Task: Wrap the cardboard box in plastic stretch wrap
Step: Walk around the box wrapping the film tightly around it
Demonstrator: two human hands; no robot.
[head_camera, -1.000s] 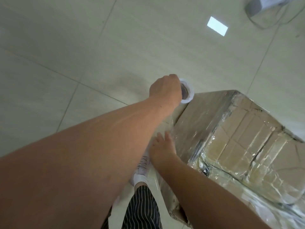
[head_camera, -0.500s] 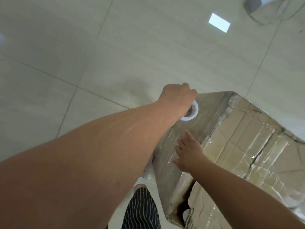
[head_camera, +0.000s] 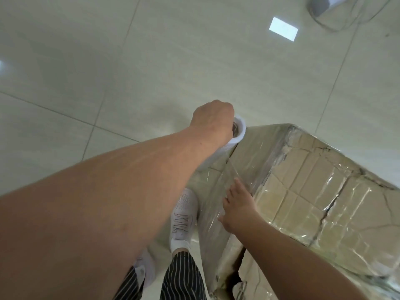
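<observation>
A large cardboard box [head_camera: 313,191] stands on the tiled floor at the right, its top and near side covered in shiny clear film. My left hand [head_camera: 213,122] grips the top end of a white stretch wrap roll [head_camera: 234,135], held upright beside the box's near left corner. A sheet of film [head_camera: 218,185] runs from the roll down onto the box's side. My right hand [head_camera: 237,210] lies flat with straight fingers on the film at the box's top edge. Most of the roll is hidden behind my left forearm.
My foot in a white sneaker [head_camera: 183,217] and a striped trouser leg [head_camera: 181,278] are close to the box's left side. Pale floor tiles [head_camera: 151,61] spread out behind. A grey object with a cable [head_camera: 331,9] sits at the far top right.
My left hand has pulled the roll back left and away from the box, stretching film out. My right hand slid lower along the box's top edge.
</observation>
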